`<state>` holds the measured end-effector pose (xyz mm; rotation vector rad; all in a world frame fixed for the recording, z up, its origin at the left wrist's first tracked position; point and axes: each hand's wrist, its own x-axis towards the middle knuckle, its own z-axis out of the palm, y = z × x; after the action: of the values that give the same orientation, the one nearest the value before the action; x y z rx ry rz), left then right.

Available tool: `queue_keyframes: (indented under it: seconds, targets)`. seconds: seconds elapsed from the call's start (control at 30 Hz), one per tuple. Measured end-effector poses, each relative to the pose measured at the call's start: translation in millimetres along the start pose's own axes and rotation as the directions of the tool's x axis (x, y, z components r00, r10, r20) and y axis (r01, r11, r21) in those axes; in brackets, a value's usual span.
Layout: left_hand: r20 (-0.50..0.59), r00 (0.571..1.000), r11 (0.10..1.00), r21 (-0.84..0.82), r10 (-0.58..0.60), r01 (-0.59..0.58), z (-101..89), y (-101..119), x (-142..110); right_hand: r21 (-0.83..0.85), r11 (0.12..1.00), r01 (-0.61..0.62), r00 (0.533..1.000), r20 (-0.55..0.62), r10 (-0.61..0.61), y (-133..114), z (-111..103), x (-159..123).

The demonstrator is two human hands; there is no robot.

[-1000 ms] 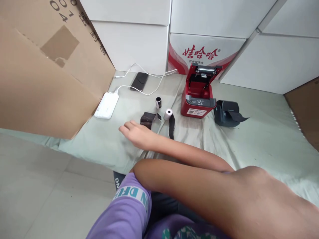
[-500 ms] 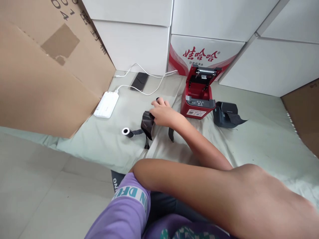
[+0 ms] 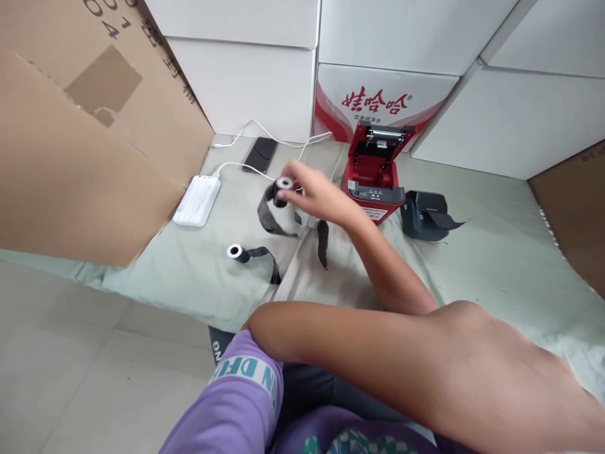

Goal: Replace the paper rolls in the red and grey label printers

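Note:
My right hand is raised over the pale green cloth, fingers pinched on a small roll whose black strip hangs down from it. Below the hand another black strip lies on the cloth. A second small roll with a black tail lies to the front left. Just right of the hand stands a red printer with its lid open. My left forearm lies across the front of the view, elbow to the left; its hand is hidden.
A black device with a dark flap sits right of the printer. A white power bank, its cable and a dark phone lie at the back left. A cardboard sheet leans at the left; white boxes line the back.
My right hand has lifted a small roll off the cloth, and its black strip now dangles. Before that, the hand moved from the front left, where another roll now lies.

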<state>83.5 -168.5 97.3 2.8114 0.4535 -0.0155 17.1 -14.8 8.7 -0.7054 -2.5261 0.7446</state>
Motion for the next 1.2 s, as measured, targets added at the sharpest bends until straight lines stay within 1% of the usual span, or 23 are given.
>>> queue_keyframes:
  seconds: [0.07, 0.13, 0.23, 0.3, 0.33, 0.4, 0.43, 0.47, 0.53, 0.6, 0.7, 0.8, 0.87, 0.93, 1.0, 1.1, 1.13, 1.2]
  targets:
    - [0.067, 0.995, 0.993, -0.103, 0.07, -0.063, -5.2, -4, -10, 0.165, 0.986, 0.011, 0.985, -0.17, 0.018, 5, -24, -4]
    - [0.094, 0.993, 0.988, -0.141, 0.071, -0.057, -8.8, -7, -14, 0.299, 0.954, 0.026, 0.948, -0.31, 0.071, 15, -49, -12]
    - [0.07, 0.996, 0.982, -0.185, 0.059, -0.045, -10.9, -11, -13, 0.416, 0.908, 0.057, 0.9, -0.415, 0.133, 32, -84, -30]
    - [0.047, 0.997, 0.964, -0.262, 0.064, -0.05, -10.9, -15, -10, 0.425, 0.903, 0.06, 0.885, -0.441, 0.149, 44, -102, -43]
    - [0.038, 0.997, 0.951, -0.304, 0.069, -0.054, -10.6, -16, -9, 0.387, 0.922, 0.026, 0.889, -0.431, 0.156, 49, -109, -49]
    - [0.016, 0.998, 0.933, -0.355, 0.069, -0.058, -9.0, -18, -8, 0.211, 0.973, -0.098, 0.905, -0.389, 0.175, 58, -118, -57]
    - [0.001, 0.998, 0.931, -0.361, 0.065, -0.06, -7.7, -18, -7, 0.093, 0.98, -0.174, 0.913, -0.359, 0.196, 63, -119, -60]
    - [-0.017, 0.998, 0.932, -0.358, 0.058, -0.06, -6.1, -18, -7, -0.019, 0.971, -0.24, 0.917, -0.332, 0.22, 68, -118, -61]
    - [-0.05, 0.998, 0.936, -0.347, 0.039, -0.054, -2.4, -17, -6, -0.178, 0.922, -0.345, 0.916, -0.28, 0.289, 80, -112, -59]
    - [-0.087, 0.996, 0.937, -0.346, 0.017, -0.046, 1.2, -16, -6, -0.263, 0.867, -0.423, 0.896, -0.264, 0.357, 93, -104, -54]
    - [-0.111, 0.994, 0.939, -0.342, -0.005, -0.034, 4.4, -15, -6, -0.341, 0.781, -0.523, 0.849, -0.285, 0.444, 108, -94, -46]
    - [-0.097, 0.995, 0.944, -0.329, -0.006, -0.026, 6.0, -16, -5, -0.386, 0.726, -0.569, 0.822, -0.285, 0.493, 114, -89, -41]
    - [-0.102, 0.995, 0.946, -0.324, -0.013, -0.021, 6.7, -16, -4, -0.391, 0.716, -0.578, 0.816, -0.262, 0.516, 117, -87, -40]
    - [-0.098, 0.995, 0.948, -0.319, -0.02, -0.012, 6.4, -16, -3, -0.376, 0.723, -0.579, 0.814, -0.231, 0.532, 119, -85, -40]
    - [-0.048, 0.999, 0.95, -0.313, -0.017, 0.001, 4.8, -16, -2, -0.351, 0.725, -0.593, 0.805, -0.22, 0.551, 120, -84, -39]
    - [0.05, 0.999, 0.953, -0.303, -0.009, 0.024, 1.7, -16, -2, -0.33, 0.703, -0.63, 0.775, -0.202, 0.599, 119, -82, -38]
    - [0.067, 0.998, 0.953, -0.3, -0.012, 0.032, 1.2, -16, -2, -0.323, 0.699, -0.638, 0.767, -0.189, 0.613, 117, -83, -38]
    - [0.069, 0.997, 0.952, -0.303, -0.026, 0.046, 1.5, -17, -1, -0.285, 0.711, -0.643, 0.764, -0.179, 0.62, 113, -86, -40]
